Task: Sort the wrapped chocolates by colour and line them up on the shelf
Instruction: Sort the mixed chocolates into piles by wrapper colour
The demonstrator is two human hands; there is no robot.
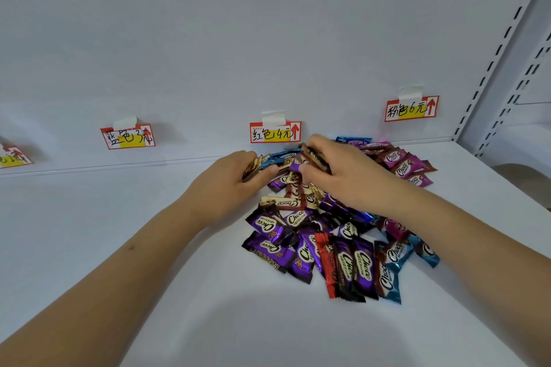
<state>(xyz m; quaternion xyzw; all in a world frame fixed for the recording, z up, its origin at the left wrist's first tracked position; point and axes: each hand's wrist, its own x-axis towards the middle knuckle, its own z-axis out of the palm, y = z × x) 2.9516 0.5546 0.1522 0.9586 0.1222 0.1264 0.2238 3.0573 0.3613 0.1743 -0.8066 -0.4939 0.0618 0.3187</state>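
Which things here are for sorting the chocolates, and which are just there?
For the job:
- mixed chocolate pile
- pink chocolates set near the back
- gold chocolates held in the left hand
- dark chocolates held in the right hand
- shelf
- blue tag, red tag, pink tag

Just there:
- slotted upright

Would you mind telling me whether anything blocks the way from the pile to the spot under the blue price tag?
Nothing visible: the white shelf between the chocolate pile and the blue price tag lies bare.
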